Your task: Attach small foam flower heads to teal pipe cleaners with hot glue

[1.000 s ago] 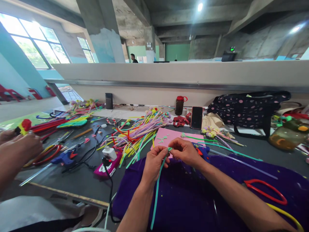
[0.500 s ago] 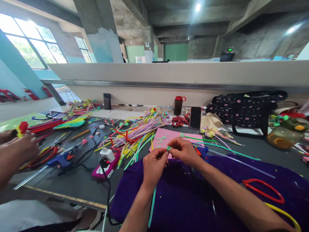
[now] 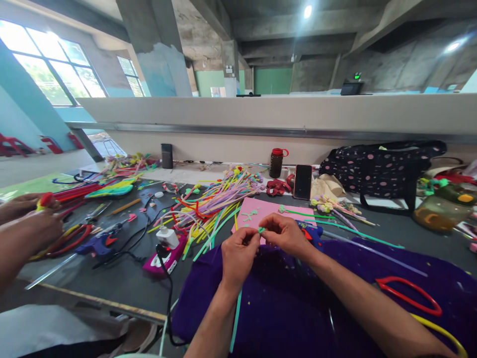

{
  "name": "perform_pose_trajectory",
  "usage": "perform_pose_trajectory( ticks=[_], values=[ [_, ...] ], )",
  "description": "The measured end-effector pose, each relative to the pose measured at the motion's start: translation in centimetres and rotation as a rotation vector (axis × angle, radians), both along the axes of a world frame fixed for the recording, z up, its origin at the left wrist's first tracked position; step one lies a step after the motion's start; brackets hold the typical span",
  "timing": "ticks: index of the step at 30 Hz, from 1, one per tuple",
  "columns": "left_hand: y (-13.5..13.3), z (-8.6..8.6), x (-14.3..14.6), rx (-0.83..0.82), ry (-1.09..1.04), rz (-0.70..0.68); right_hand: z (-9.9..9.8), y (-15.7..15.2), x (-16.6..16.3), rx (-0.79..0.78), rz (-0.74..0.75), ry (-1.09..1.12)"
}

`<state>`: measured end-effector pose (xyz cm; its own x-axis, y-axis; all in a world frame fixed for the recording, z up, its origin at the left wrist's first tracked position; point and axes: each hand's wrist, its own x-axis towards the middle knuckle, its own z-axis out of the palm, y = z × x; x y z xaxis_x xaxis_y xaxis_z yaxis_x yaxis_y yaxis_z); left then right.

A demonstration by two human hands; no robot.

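In the middle of the view, my left hand (image 3: 240,253) and my right hand (image 3: 285,236) meet fingertip to fingertip. Both are closed in a pinch on the curled end of a mint-green pipe cleaner (image 3: 261,230). Its long stem (image 3: 236,320) hangs below my left hand, over a dark purple cloth (image 3: 298,308). Just behind my fingers lies a pink foam sheet (image 3: 248,206) with small pale green pieces (image 3: 250,215) on it. A blue glue gun (image 3: 313,233) sits behind my right wrist, partly hidden.
Several loose pipe cleaners (image 3: 223,191) are heaped behind my left hand. A magenta power strip (image 3: 164,261), another blue glue gun (image 3: 97,244) and pliers lie left. Red scissors handles (image 3: 410,293) rest at right. A co-worker's hands (image 3: 35,226) hold a red and yellow piece.
My hands keep their pinch on the pipe cleaner with hardly any movement. At left, the co-worker's hands have shifted and turned the red and yellow piece. The whole view has shifted slightly.
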<state>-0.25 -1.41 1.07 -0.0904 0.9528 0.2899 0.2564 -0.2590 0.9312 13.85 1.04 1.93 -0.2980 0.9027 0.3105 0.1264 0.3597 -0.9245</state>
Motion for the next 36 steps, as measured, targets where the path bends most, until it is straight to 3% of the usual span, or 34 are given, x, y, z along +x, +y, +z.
perform_pose_trajectory(
  ticks=[5, 11, 17, 27, 36],
  values=[
    [0.43, -0.33, -0.35, -0.155, -0.261, -0.092, 0.06, -0.15, -0.06, 0.003, 0.03, 0.025],
    [0.73, -0.45, -0.58, -0.167, -0.424, -0.089, -0.24, 0.11, 0.22, -0.076, 0.051, 0.05],
    [0.49, -0.4, -0.43, -0.131, -0.432, -0.128, -0.23, 0.03, -0.08, -0.127, 0.082, 0.118],
    [-0.03, -0.38, -0.25, 0.038, -0.202, -0.077, 0.43, -0.58, -0.4, -0.059, 0.027, 0.213],
    [-0.13, -0.4, -0.12, 0.033, -0.158, -0.06, 0.53, -0.59, -0.27, -0.008, 0.037, 0.173]
  ],
)
